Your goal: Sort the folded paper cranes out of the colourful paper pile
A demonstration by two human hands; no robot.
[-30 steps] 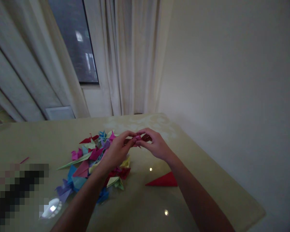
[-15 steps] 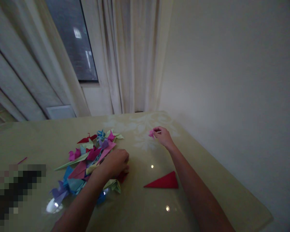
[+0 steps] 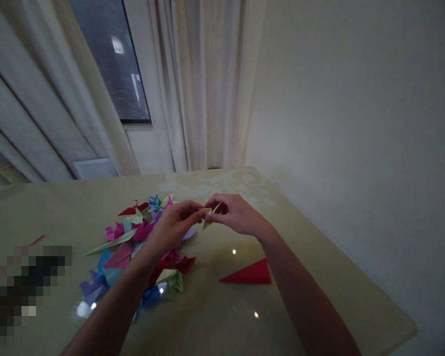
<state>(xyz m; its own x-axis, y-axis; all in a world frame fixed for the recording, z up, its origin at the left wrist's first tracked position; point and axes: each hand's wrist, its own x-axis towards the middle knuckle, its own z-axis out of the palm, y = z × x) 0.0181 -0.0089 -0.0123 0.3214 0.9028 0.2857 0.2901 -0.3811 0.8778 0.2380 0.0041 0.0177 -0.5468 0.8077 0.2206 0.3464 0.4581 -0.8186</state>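
From where I stand, both hands are occupied: the left hand and the right hand pinch one small pale yellow paper between thumbs and fingers. It is above the table, to the right of the heap of folded papers and beyond the red paper triangle. Such paper seems thin, so I think the fingertips should press lightly, near the creases, and both sides pull evenly, without tearing.
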